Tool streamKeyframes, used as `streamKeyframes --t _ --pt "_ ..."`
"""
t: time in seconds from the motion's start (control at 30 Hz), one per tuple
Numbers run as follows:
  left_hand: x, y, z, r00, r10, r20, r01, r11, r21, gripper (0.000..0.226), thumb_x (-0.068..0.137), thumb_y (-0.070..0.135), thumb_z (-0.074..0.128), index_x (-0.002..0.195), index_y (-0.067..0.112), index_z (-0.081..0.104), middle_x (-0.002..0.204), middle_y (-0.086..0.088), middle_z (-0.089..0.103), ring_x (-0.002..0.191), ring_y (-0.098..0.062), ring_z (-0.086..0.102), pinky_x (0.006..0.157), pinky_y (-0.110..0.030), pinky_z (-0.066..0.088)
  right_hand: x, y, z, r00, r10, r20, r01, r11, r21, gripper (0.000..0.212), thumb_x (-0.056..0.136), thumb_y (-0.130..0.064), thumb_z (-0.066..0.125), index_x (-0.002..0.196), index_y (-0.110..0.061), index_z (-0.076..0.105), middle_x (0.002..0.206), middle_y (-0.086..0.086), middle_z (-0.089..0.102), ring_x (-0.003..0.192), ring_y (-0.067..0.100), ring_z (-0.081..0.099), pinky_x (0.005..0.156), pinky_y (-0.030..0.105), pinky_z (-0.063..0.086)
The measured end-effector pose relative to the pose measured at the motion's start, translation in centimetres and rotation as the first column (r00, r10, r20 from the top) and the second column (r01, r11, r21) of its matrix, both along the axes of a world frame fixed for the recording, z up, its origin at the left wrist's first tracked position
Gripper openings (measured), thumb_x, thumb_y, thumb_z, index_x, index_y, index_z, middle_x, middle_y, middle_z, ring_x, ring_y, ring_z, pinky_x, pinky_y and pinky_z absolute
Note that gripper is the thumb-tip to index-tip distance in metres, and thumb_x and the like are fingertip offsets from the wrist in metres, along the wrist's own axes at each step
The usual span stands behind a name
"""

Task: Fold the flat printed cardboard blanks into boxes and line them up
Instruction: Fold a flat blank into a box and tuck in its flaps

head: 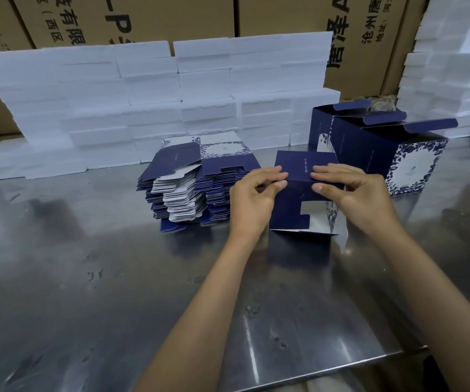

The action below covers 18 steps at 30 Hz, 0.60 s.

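Observation:
A half-folded navy box blank [298, 205] with a white floral side stands on the steel table [86, 278] in front of me. My left hand [252, 199] pinches its upper left edge, thumb below and fingers on top. My right hand [349, 190] pinches the upper right edge the same way. A tall stack of flat navy-and-white blanks [188, 188] lies just left of my hands. Two folded boxes [383, 148] with open top flaps stand in a row behind and to the right.
White foam blocks [157, 103] are stacked like a wall along the back of the table, with more foam [454, 66] piled at the right. Brown printed cartons [143, 18] stand behind them. The table's front edge runs across the lower right.

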<state>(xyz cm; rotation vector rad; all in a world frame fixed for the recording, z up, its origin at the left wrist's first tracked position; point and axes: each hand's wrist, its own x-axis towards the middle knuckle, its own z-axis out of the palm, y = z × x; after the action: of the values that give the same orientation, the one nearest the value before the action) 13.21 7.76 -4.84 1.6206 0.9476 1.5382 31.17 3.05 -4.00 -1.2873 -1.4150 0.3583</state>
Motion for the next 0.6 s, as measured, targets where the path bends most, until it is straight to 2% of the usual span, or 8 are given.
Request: streamKeyframes --t 0.13,0.2,0.33,0.43,0.5,0.6 --pt "-0.2 0.3 -0.3 0.999 -0.021 -0.033 0.022 1.000 0.014 0.017 0.087 0.001 0.072 0.101 0.011 0.079 0.113 0.002 0.073 0.098 0.001 0.065 0.087 -0.016 0.050 0.3 -0.2 0.1 0.999 0.033 0.025 -0.032 0.999 -0.015 0.029 0.087 -0.005 0.077 0.115 -0.013 0.075 0.118 -0.004 0.071 0.129 0.008 0.053 0.111 0.019 0.039" --pt "-0.4 0.2 -0.5 0.996 -0.032 -0.078 0.036 0.998 0.046 0.020 0.091 0.002 0.068 0.104 0.014 0.078 0.117 0.004 0.071 0.103 -0.005 0.066 0.089 -0.017 0.049 0.4 -0.3 0.2 0.998 0.051 0.039 -0.050 0.999 -0.017 0.030 0.089 -0.003 0.074 0.117 -0.013 0.073 0.119 -0.003 0.071 0.131 0.009 0.053 0.112 0.021 0.038" --pt "-0.3 0.2 -0.8 0.996 -0.006 -0.089 0.015 0.995 0.095 0.025 0.093 -0.003 0.063 0.106 0.012 0.078 0.117 0.003 0.071 0.114 -0.003 0.062 0.098 -0.020 0.048 0.7 -0.4 0.5 0.994 0.086 0.060 -0.084 0.996 -0.032 0.031 0.091 0.001 0.070 0.117 -0.016 0.072 0.118 -0.005 0.071 0.129 0.007 0.055 0.105 0.009 0.038" --pt "-0.1 0.4 -0.8 0.997 0.007 -0.075 -0.001 0.997 0.082 0.025 0.092 -0.005 0.063 0.104 0.011 0.078 0.115 0.002 0.073 0.111 0.000 0.062 0.095 -0.016 0.048 1.1 -0.7 0.4 0.995 0.095 0.030 -0.094 0.995 -0.040 0.034 0.091 0.001 0.071 0.115 -0.023 0.072 0.122 -0.006 0.071 0.129 0.001 0.055 0.106 0.011 0.040" --pt "0.0 0.2 -0.7 0.996 0.017 -0.082 -0.010 0.997 0.081 0.025 0.092 -0.004 0.063 0.103 0.011 0.078 0.115 0.001 0.073 0.109 0.001 0.063 0.092 -0.015 0.047 1.4 -0.8 0.4 0.997 0.082 -0.002 -0.082 0.996 -0.017 0.036 0.089 0.002 0.072 0.111 -0.026 0.072 0.117 -0.006 0.071 0.126 0.002 0.058 0.106 0.011 0.041" --pt "-0.2 -0.4 -0.6 0.987 0.035 -0.157 -0.013 0.990 0.143 0.022 0.091 0.007 0.067 0.108 0.016 0.076 0.124 0.004 0.068 0.113 -0.005 0.060 0.095 -0.024 0.049 1.4 -0.7 0.7 0.998 0.067 0.021 -0.067 0.998 -0.020 0.037 0.088 0.003 0.074 0.106 -0.029 0.073 0.113 -0.007 0.072 0.124 0.001 0.060 0.105 0.011 0.042"
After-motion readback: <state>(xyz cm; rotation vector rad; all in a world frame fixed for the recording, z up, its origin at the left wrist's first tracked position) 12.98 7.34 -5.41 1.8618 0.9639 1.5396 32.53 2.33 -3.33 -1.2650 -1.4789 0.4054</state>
